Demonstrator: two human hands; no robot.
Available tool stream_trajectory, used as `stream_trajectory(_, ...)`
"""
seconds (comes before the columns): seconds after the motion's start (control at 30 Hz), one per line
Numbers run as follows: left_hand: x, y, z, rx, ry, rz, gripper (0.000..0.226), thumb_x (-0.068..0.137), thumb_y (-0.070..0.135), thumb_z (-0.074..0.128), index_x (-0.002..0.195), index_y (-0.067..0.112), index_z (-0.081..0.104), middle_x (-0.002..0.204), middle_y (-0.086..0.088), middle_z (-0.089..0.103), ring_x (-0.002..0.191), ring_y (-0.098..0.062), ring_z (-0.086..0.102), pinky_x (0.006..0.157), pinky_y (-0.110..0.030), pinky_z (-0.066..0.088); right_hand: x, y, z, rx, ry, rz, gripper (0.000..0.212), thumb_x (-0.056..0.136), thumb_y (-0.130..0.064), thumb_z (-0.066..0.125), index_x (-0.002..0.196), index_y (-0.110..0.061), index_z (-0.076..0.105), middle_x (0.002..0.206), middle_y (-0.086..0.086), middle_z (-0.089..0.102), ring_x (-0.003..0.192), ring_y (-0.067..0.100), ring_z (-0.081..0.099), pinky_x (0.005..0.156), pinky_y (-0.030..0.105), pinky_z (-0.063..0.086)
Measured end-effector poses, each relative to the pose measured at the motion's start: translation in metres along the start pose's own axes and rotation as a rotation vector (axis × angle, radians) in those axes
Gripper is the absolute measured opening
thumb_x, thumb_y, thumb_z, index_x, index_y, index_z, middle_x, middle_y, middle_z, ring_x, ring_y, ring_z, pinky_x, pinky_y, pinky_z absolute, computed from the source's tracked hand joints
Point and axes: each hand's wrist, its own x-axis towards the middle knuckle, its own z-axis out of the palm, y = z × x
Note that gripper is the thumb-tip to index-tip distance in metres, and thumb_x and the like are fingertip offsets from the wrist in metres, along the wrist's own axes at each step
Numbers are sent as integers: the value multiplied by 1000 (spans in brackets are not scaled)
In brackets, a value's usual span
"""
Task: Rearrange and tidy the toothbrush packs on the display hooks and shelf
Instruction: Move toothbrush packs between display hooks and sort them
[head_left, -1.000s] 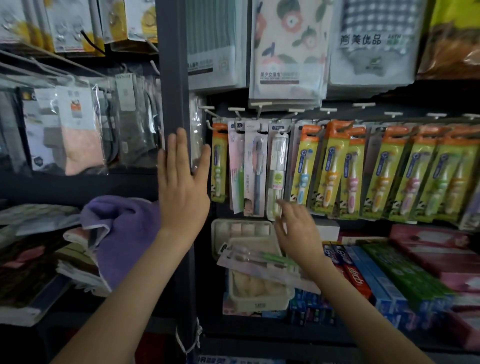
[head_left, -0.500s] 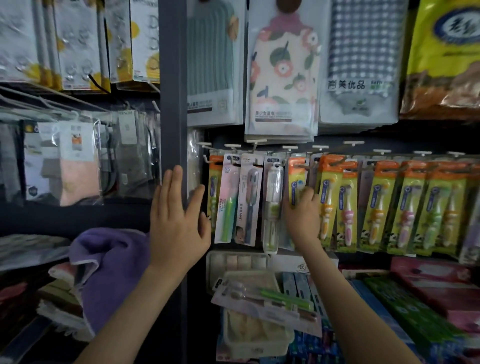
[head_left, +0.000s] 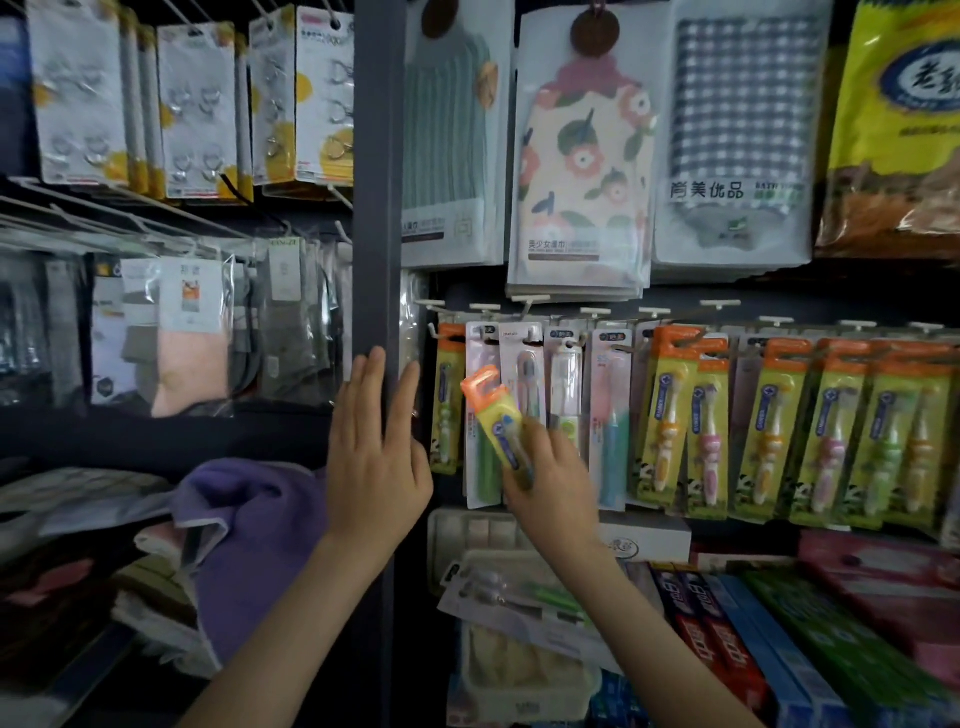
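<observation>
Crowded shop shelving fills the view, split by a dark upright post (head_left: 376, 208). The left hand (head_left: 374, 462) lies flat against that post, fingers straight and spread, holding nothing. Right of it a row of hooks (head_left: 595, 312) carries toothbrush packs. A lone yellow pack (head_left: 448, 410) hangs just beside the post, then pale packs (head_left: 563, 384), then yellow-and-orange packs (head_left: 769, 431) overlapping edge to edge toward the right.

The right hand (head_left: 550, 478) grips the lower end of one yellow-and-orange pack (head_left: 493, 410). It is off the hooks and tilted, its orange top leaning left in front of the pale packs.

Below, a clear toothbrush pack (head_left: 514, 597) lies slanted across a white tray (head_left: 524, 691), beside toothpaste boxes (head_left: 727, 639) packed tightly together. A purple towel (head_left: 249, 530) bulges out left of the post.
</observation>
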Motion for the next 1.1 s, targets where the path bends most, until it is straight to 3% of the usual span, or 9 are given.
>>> stream_trajectory(0.13,0,-1,2,-57,13,-45,57,81,4,35,138,1,33,148,-19,25,139,-34,22,114,-42,21,24,-15,30,-239,-45,-108,56,59,-28,84,106,-11,60,85,4,59,74,24,60,57,30,47)
stream_trajectory(0.27,-1,-2,4,-74,4,-33,55,80,4,34,135,3,35,148,-18,23,139,-33,21,112,-45,25,55,-32,50,-300,36,-83,51,57,-24,86,100,-7,64,82,4,62,71,21,62,56,28,50)
stream_trajectory(0.37,-1,-4,4,-82,-1,-23,54,79,3,34,133,4,39,148,-18,23,139,-34,22,110,-48,27,69,-41,60,-265,-17,31,44,69,-23,79,103,-3,58,89,9,62,78,24,63,54,30,50)
stream_trajectory(0.47,-2,-4,4,-82,-10,-20,51,80,2,34,131,4,40,148,-19,23,140,-34,20,110,-49,27,76,-47,66,-155,-105,147,47,86,-30,64,118,1,48,112,15,55,102,28,56,72,35,51)
stream_trajectory(0.67,-1,-4,4,-81,-12,-15,45,84,4,33,127,2,47,148,-20,24,140,-34,22,112,-47,26,76,-54,70,-90,-229,200,63,91,-52,49,125,-1,41,121,13,48,111,27,50,79,34,48)
stream_trajectory(0.8,-1,-4,4,-90,-11,-14,44,83,3,33,126,5,45,148,-19,24,140,-34,21,114,-43,24,64,-36,68,-148,107,158,42,82,-27,61,113,1,50,99,18,56,86,32,56,69,39,48)
stream_trajectory(0.9,-1,-4,3,-92,-12,-18,45,82,3,34,124,3,49,148,-19,24,140,-34,21,116,-40,20,61,-15,67,-222,260,257,58,66,-12,68,118,-1,46,99,19,55,80,32,53,65,38,45)
stream_trajectory(1.0,-1,-4,3,-87,-17,-22,45,82,4,34,123,1,52,148,-19,24,140,-34,22,117,-39,20,63,-6,62,-139,274,357,67,66,-13,74,124,-4,41,105,20,55,87,34,54,70,40,45)
stream_trajectory(1.1,-1,-4,2,-89,-21,-17,44,83,2,35,123,1,52,148,-19,24,141,-33,21,117,-39,20,63,-1,59,4,133,439,70,80,-16,65,138,1,31,119,20,51,106,35,50,87,43,42)
